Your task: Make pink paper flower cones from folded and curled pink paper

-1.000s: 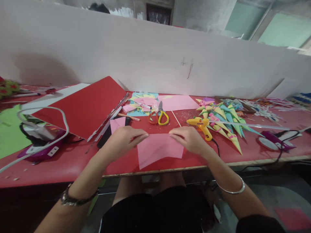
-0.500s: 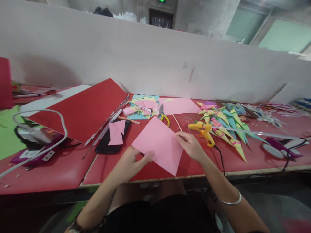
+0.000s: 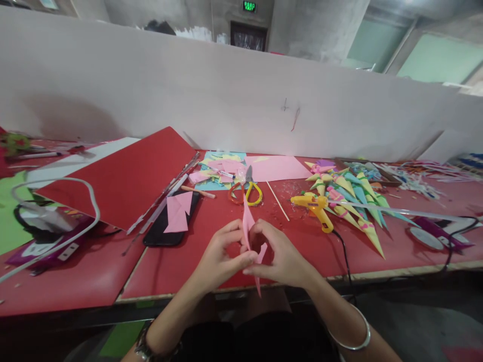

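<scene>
On the red tabletop [image 3: 215,211], the work in hand is judged to be the shaping of one piece of paper by bending it; whether a curl or a fold is being formed cannot be told. To the right, a pile of paper cones [image 3: 341,193] is noted, with a yellow glue gun [image 3: 319,211] lying beside it.

The left hand [image 3: 226,259] and the right hand [image 3: 283,254] are brought close together at the table's front edge. The paper is pinched between thumb and fingers of both, with the right fingers bowed into a rounded gap.

The pink sheet [image 3: 247,221] is held upright between the hands, nearer to the person than the scissors [image 3: 254,193]. It is presented almost edge-on, so its full outline cannot be verified. The face is plain and no marking is seen. One narrow corner is pointed upward and another downward at the front edge; a small further part is visible through the right hand's gap.

For the next move, a steady pinch and well-guided edges are judged to be required, as a crease could easily be left in thin paper.
</scene>
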A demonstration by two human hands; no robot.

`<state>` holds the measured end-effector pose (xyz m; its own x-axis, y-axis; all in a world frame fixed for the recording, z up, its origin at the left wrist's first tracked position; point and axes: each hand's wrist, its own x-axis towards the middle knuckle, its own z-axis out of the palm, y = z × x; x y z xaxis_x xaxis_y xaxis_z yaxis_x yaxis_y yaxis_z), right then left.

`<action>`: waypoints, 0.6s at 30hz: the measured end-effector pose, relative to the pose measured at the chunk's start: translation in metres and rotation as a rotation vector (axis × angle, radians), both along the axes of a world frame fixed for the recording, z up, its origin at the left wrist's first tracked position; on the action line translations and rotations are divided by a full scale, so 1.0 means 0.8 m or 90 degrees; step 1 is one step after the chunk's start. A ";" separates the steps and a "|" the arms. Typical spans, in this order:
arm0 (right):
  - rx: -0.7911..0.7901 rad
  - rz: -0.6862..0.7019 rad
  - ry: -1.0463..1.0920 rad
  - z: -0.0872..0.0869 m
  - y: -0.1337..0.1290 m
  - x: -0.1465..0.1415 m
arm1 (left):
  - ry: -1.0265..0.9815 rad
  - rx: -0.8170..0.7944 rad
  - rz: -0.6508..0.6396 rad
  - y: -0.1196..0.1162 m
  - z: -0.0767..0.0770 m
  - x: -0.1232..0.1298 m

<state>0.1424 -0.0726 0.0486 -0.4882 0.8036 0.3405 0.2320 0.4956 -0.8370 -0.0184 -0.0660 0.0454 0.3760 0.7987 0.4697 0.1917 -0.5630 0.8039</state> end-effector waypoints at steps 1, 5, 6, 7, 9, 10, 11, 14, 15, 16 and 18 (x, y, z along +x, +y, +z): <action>-0.014 0.018 0.024 -0.001 0.001 0.001 | -0.007 -0.001 -0.007 0.001 -0.001 0.001; -0.036 0.049 0.092 -0.005 0.006 0.001 | -0.031 0.003 -0.024 0.004 -0.003 0.004; -0.034 0.048 0.100 -0.005 0.007 0.000 | -0.038 0.007 -0.025 0.004 -0.003 0.004; -0.034 0.050 0.109 -0.005 0.008 -0.002 | -0.047 0.012 -0.026 0.005 -0.003 0.003; -0.044 0.065 0.126 -0.004 0.009 -0.003 | -0.057 0.017 -0.034 0.006 -0.002 0.001; -0.051 0.075 0.134 -0.004 0.010 -0.004 | -0.055 0.016 -0.041 0.006 -0.002 0.000; -0.060 0.086 0.141 -0.004 0.011 -0.004 | -0.053 0.012 -0.046 0.007 -0.002 -0.001; -0.084 0.107 0.165 -0.004 0.011 -0.002 | -0.045 -0.002 -0.053 0.008 0.001 -0.004; -0.086 0.110 0.168 -0.005 0.011 -0.001 | -0.041 -0.005 -0.055 0.009 0.001 -0.005; -0.083 0.109 0.166 -0.005 0.011 0.000 | -0.031 -0.008 -0.054 0.009 0.001 -0.005; -0.056 0.093 0.145 -0.005 0.009 0.002 | -0.003 -0.011 -0.032 0.007 -0.001 -0.006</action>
